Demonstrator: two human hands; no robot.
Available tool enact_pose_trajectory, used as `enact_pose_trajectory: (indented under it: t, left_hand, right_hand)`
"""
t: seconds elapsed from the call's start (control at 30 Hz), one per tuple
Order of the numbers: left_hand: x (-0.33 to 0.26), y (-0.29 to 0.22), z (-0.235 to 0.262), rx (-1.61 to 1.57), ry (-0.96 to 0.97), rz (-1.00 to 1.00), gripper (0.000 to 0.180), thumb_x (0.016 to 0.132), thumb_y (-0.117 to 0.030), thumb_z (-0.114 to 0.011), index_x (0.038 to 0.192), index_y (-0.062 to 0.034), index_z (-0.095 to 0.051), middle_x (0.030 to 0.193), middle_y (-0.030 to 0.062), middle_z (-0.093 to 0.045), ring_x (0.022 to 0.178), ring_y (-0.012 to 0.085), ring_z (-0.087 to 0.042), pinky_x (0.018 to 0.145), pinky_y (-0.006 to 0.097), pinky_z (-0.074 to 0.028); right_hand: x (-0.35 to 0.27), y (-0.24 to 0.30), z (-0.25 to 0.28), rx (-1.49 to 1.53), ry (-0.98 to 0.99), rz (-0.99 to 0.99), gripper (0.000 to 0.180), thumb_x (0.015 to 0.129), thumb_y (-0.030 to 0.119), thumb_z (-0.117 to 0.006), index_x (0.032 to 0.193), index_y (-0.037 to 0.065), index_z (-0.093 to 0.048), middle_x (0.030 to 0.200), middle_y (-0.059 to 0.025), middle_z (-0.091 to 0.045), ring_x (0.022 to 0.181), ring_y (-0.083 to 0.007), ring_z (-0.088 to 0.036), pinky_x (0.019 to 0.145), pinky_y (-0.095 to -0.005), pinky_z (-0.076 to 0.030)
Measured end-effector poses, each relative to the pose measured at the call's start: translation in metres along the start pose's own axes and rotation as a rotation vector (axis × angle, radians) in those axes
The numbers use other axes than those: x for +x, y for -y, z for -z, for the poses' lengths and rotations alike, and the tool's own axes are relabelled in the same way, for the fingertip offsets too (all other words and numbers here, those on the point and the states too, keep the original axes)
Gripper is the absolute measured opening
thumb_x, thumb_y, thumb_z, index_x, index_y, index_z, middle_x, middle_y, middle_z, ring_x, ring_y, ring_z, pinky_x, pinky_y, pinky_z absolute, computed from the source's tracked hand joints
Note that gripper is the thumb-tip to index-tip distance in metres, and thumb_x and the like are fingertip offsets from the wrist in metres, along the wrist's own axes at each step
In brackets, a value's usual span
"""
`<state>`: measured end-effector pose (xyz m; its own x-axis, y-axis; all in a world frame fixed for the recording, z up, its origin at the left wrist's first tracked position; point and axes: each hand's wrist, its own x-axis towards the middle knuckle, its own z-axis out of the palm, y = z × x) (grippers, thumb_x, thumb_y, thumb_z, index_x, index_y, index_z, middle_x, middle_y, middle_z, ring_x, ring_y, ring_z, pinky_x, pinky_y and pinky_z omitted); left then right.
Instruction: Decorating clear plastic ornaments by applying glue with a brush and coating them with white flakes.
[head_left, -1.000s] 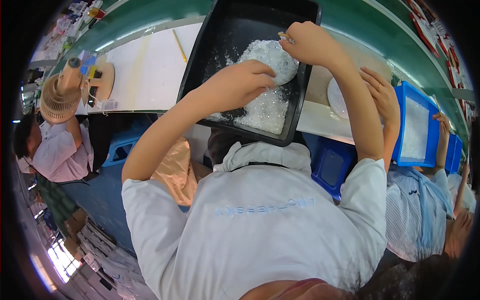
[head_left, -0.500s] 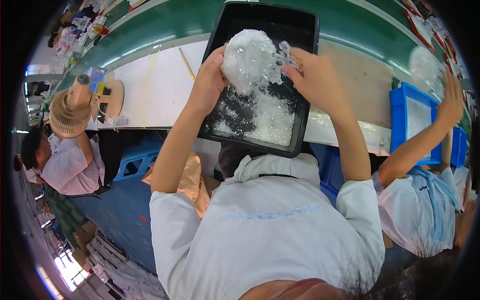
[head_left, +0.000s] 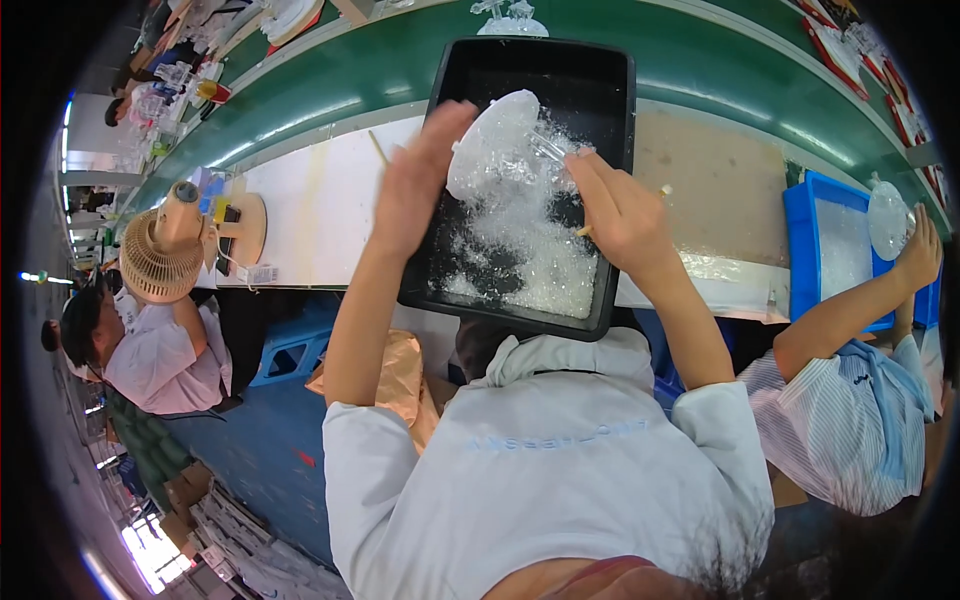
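Observation:
Over a black tray (head_left: 590, 85), my right hand (head_left: 625, 215) pinches the stem of a clear plastic piece. Its round base (head_left: 495, 140), coated with white granules, is tilted on edge and faces my left hand. My left hand (head_left: 420, 180), blurred but with fingers stretched out, is beside that base; whether it touches is unclear. A thin yellow stick (head_left: 585, 231) pokes out on both sides of my right hand. Loose clear-white granules (head_left: 555, 280) are scattered in the tray, heaped thickest toward its near right corner.
Behind the tray, another clear piece (head_left: 512, 25) stands on the green surface. A second thin stick (head_left: 378, 148) lies left on the white tabletop (head_left: 325, 215). A beige fan (head_left: 165, 250) is farther left. At right, a co-worker's hand (head_left: 920, 250) holds a clear round piece over a blue bin (head_left: 800, 230).
My left hand has let go of the round base and opened out. The base has turned from flat-facing to edge-on, and my right hand has moved lower with the stem.

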<state>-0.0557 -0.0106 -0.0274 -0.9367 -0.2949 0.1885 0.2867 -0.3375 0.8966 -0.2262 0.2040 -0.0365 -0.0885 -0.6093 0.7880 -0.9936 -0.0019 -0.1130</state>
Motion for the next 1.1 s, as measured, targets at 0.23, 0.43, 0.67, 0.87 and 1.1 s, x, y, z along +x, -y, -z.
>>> enact_pose_trajectory:
  t: [0.23,0.43,0.67,0.87,1.1]
  left_hand:
    - [0.003,-0.013,-0.011,0.226,-0.107,-0.085,0.086,0.094,-0.063,-0.042,0.15,0.0025,-0.04,0.156,0.0168,-0.039,0.146,0.0272,-0.035,0.119,0.038,-0.026]
    - [-0.007,-0.023,-0.042,0.329,-0.108,0.006,0.088,0.095,-0.064,-0.041,0.15,0.0045,-0.038,0.156,0.0179,-0.038,0.148,0.0302,-0.031,0.122,0.043,-0.02]
    - [-0.004,-0.019,-0.016,0.282,-0.053,-0.069,0.089,0.097,-0.062,-0.033,0.15,0.0092,-0.032,0.157,0.0231,-0.034,0.15,0.0336,-0.025,0.123,0.044,-0.014]
    - [0.0,-0.025,-0.034,0.427,-0.037,-0.069,0.053,0.106,-0.027,-0.036,0.146,0.0075,-0.042,0.155,0.0183,-0.041,0.145,0.0274,-0.037,0.12,0.037,-0.025]
    - [0.04,-0.032,0.019,0.698,-0.2,-0.071,0.063,0.104,-0.043,-0.037,0.14,0.0059,-0.05,0.14,0.019,-0.058,0.131,0.0314,-0.053,0.117,0.043,-0.031]
  right_hand:
    - [-0.005,-0.006,0.004,-0.055,-0.108,0.128,0.035,0.07,-0.009,-0.067,0.105,-0.007,-0.07,0.106,-0.0248,-0.071,0.071,-0.0256,-0.071,0.058,-0.0304,-0.057]
    - [0.002,-0.007,0.004,-0.066,-0.168,0.16,0.026,0.073,-0.007,-0.072,0.099,-0.005,-0.071,0.104,-0.023,-0.072,0.071,-0.0249,-0.072,0.059,-0.0292,-0.057]
    - [0.01,-0.005,0.007,-0.043,-0.198,0.19,0.021,0.075,-0.002,-0.074,0.096,-0.004,-0.072,0.101,-0.022,-0.073,0.073,-0.0249,-0.073,0.059,-0.0288,-0.057]
    - [0.008,-0.009,0.004,-0.048,-0.228,0.16,0.022,0.073,-0.003,-0.074,0.095,-0.004,-0.072,0.1,-0.0221,-0.073,0.072,-0.0244,-0.072,0.059,-0.0286,-0.057]
    - [0.002,-0.004,0.015,-0.057,-0.182,0.131,0.023,0.071,-0.004,-0.074,0.094,-0.004,-0.072,0.099,-0.0222,-0.073,0.072,-0.0244,-0.072,0.058,-0.0283,-0.057]
